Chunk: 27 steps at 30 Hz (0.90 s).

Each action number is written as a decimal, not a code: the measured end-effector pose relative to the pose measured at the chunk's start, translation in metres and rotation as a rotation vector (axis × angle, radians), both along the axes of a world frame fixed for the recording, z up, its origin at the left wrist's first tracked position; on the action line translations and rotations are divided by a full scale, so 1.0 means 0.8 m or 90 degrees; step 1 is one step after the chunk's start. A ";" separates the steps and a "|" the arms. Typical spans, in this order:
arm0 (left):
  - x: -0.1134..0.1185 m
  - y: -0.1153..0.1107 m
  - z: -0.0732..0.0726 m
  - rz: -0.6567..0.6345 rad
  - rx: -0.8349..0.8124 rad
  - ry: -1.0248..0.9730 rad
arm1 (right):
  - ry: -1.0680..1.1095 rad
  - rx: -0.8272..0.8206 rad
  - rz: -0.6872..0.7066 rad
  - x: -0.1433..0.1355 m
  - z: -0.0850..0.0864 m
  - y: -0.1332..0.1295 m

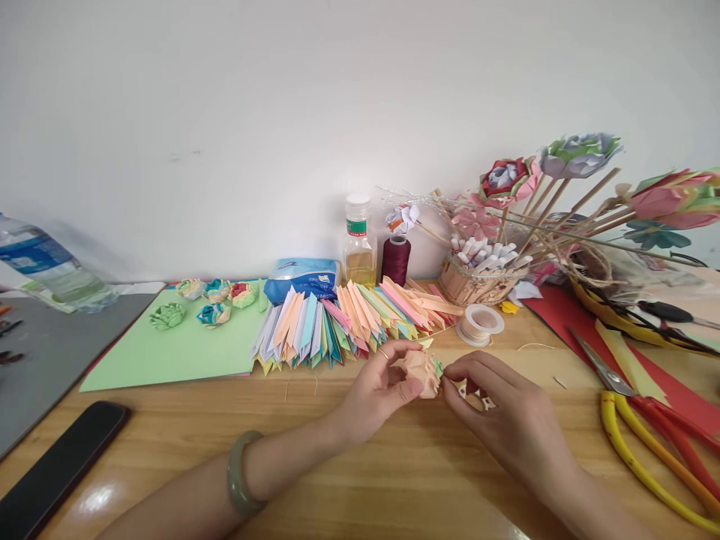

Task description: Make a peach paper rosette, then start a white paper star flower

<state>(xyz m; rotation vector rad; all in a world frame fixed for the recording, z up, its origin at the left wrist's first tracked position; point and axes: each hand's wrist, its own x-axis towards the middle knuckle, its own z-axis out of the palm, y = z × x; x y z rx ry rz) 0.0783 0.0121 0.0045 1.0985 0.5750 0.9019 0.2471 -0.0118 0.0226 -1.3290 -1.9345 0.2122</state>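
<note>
My left hand (388, 381) is closed around a small peach paper flower (421, 373), thumb in front and fingers behind. A bit of green paper (438, 367) shows at the flower's right side. There my right hand (495, 386) pinches with thumb and forefinger at the flower's edge; whether it grips the green paper or a thread is too small to tell. Just behind the hands lie folded paper strips (307, 330) in many colours, standing in a fanned row. A spool of pale thread (481, 324) rests on its side behind my right hand.
Several finished paper flowers (214, 315) lie on green paper (185, 352) at left, near a phone (67, 465). At right are scissors (607, 367) with yellow handles. A basket (478, 281), maroon thread cone (395, 261), jar (360, 244) and tissue pack (301, 279) line the wall.
</note>
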 end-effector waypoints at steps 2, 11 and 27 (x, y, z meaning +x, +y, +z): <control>0.000 0.000 0.000 -0.001 0.002 0.001 | 0.037 -0.089 0.002 -0.001 0.007 0.001; 0.000 0.000 0.002 0.010 0.001 -0.003 | 0.322 -0.480 0.033 0.006 0.028 0.005; 0.000 -0.001 0.001 0.001 -0.017 0.014 | -0.028 -0.005 0.010 0.002 0.000 -0.001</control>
